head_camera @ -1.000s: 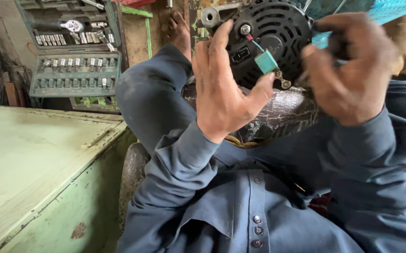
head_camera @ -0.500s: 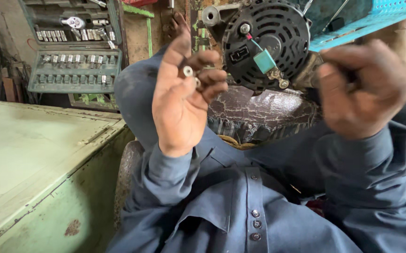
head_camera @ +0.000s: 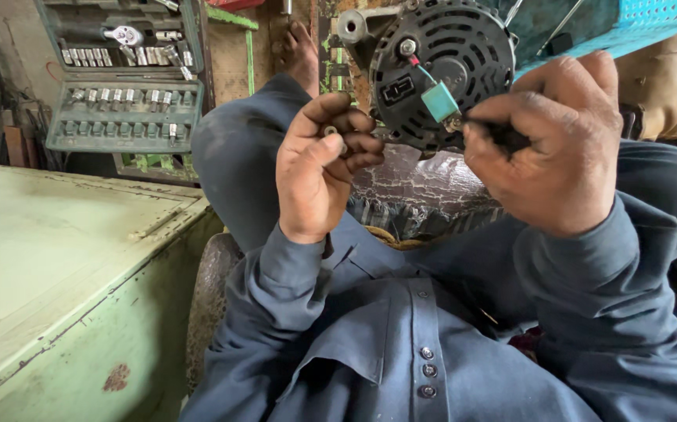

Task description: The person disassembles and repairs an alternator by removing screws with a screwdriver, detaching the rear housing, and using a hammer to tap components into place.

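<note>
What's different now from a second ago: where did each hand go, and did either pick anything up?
The left hand has come off the alternator and drawn back, now pinching a small nut in its fingers. The right hand has closed and moved in toward the teal block on the alternator's rear, gripping something dark I cannot identify. The alternator stays on the lap; the socket set is unmoved.

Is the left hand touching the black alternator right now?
Apart. The head view shows the left hand curled around a small nut, with patterned fabric visible between its knuckles and the alternator.
</note>
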